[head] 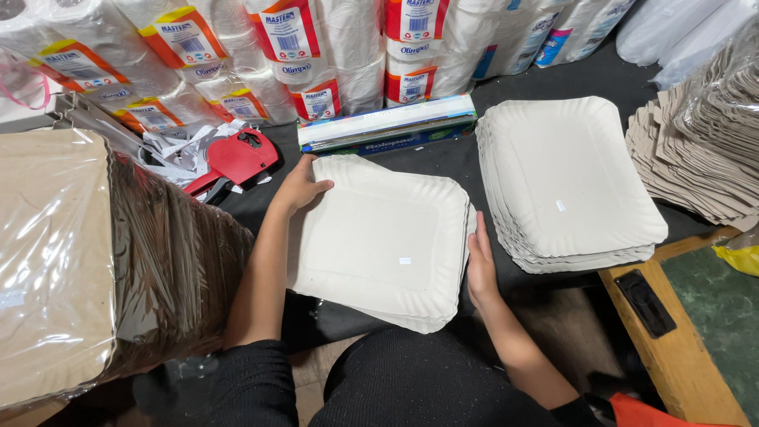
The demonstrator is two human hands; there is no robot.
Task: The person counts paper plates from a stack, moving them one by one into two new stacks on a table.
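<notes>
Holding a stack of white paper trays point(379, 241) w/ both hands, the person stands over it at frame center-bottom. Right hand point(480, 269) presses flat vs the stack's right edge, fingers straight & together, pointing up-frame, palm on the rim, not curled under as far as I can see. Left hand point(299, 188) grips the stack's upper-left corner, thumb on top of the top tray, other fingers wrapped over the edge. So the stack sits btwn the two hands, touching both.

Lower left: a plastic-wrapped bundle of brown paper point(95, 261). Right of center, a second tray stack point(569, 182), just beside the held one, not touching. Further up-frame: red price gun point(235, 158), a long foil box point(387, 122), then wrapped paper rolls point(237, 55) along the top.
</notes>
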